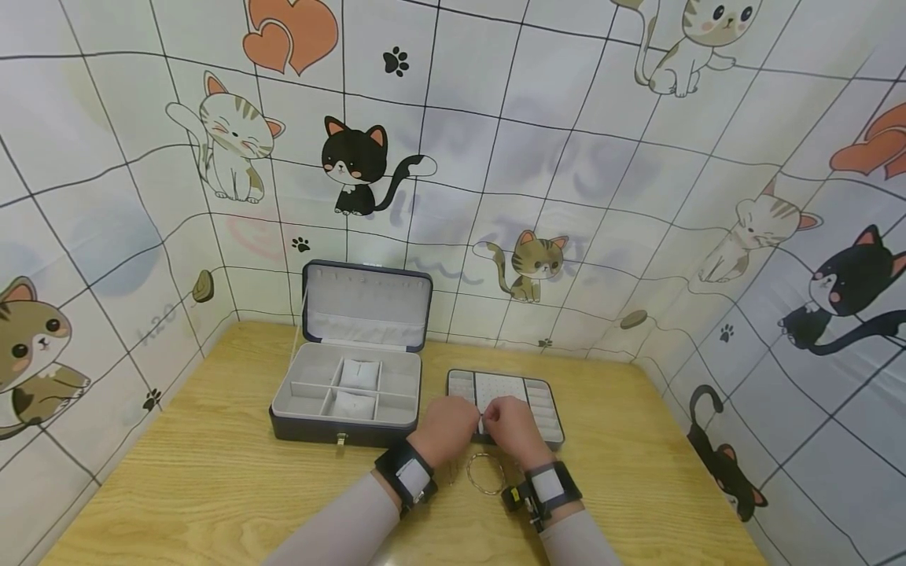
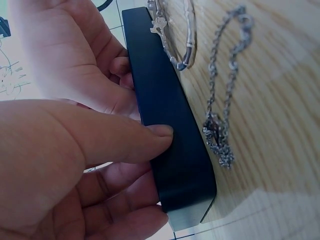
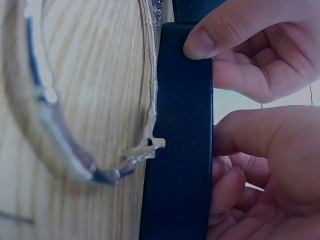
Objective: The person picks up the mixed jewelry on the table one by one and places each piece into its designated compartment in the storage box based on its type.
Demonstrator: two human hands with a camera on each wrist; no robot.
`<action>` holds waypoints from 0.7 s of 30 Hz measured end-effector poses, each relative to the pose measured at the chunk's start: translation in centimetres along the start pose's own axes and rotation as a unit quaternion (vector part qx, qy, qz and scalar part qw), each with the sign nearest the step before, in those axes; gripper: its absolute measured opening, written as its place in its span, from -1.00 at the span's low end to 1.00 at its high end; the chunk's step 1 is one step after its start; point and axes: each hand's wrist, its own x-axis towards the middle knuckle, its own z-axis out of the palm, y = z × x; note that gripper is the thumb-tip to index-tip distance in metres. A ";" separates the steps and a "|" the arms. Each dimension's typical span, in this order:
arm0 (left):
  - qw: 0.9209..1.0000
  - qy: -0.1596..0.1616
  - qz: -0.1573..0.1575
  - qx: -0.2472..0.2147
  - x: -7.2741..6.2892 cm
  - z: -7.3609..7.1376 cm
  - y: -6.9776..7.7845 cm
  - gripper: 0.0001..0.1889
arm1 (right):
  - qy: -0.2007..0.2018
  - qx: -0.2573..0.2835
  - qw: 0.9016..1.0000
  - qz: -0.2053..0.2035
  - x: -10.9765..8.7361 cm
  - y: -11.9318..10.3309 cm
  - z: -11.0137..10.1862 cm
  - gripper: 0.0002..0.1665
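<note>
A small jewelry tray with a dark rim and pale padded sections lies beneath both hands. My left hand grips its near edge; in the left wrist view the thumb presses the dark front wall, with the fingers behind it. Beside it, my right hand bends its fingers over the same edge, and whatever lies between its fingertips is hidden. A bamboo-jointed bangle with a small leaf-like ornament sits close in front of the tray. Next to the bangle is a silvery chain.
To the left stands an open dark jewelry box, its lid raised. Two pale cushions, one at the back and one at the front, fill its middle compartments. A cat-patterned cloth surrounds the wooden table.
</note>
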 end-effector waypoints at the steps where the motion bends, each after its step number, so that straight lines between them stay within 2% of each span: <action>1: 1.000 0.000 0.001 0.000 0.0 0.1 0.0 -0.82 | -0.001 0.000 1.000 0.002 0.0 0.0 0.0 -0.78; 14: 1.000 -0.015 -0.004 -0.002 0.2 0.3 0.0 -0.83 | -0.003 -0.014 1.000 0.007 0.1 -0.2 0.0 -0.78; 21: 1.000 -0.024 -0.006 -0.002 0.2 0.1 0.0 -0.83 | -0.003 -0.004 1.000 0.004 0.1 0.1 -0.1 -0.78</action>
